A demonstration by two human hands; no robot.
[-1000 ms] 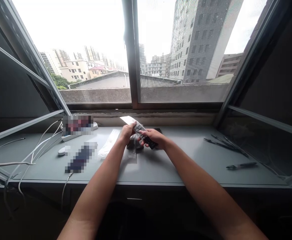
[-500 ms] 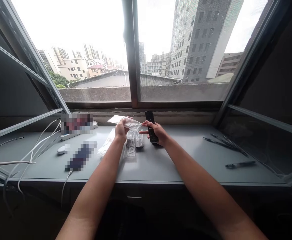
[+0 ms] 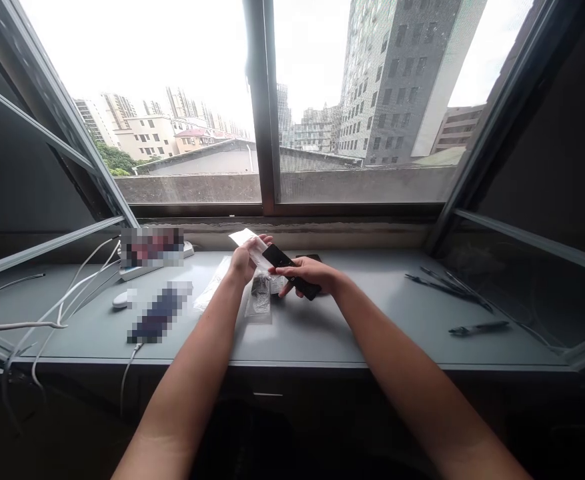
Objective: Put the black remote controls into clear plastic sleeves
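Observation:
My left hand (image 3: 243,262) grips a thin translucent plastic bag (image 3: 245,236), its flat end sticking out to the upper left. In my right hand (image 3: 318,272) is a black remote control (image 3: 277,257), tilted so its upper end meets the bag's right end; I cannot tell whether it is inside. Under the hands, a clear packet (image 3: 258,308) with something dark in it lies on the desk, beside a small grey item mostly hidden by my right hand. Another dark flat object (image 3: 309,257) lies behind that hand. Left of the packet are more plastic bags (image 3: 213,287).
To the left, a white mouse (image 3: 121,300), a blurred-out device (image 3: 159,317) on a cable and a power strip (image 3: 188,249) with white cables rest on the desk (image 3: 372,333). Several dark pens (image 3: 478,329) lie at right. Metal-framed panels flank the desk; a window stands behind.
The remote control has swung from nearly upright to slanting, its top moving left and down to the bag's mouth. My right hand turned with it, uncovering the dark object behind.

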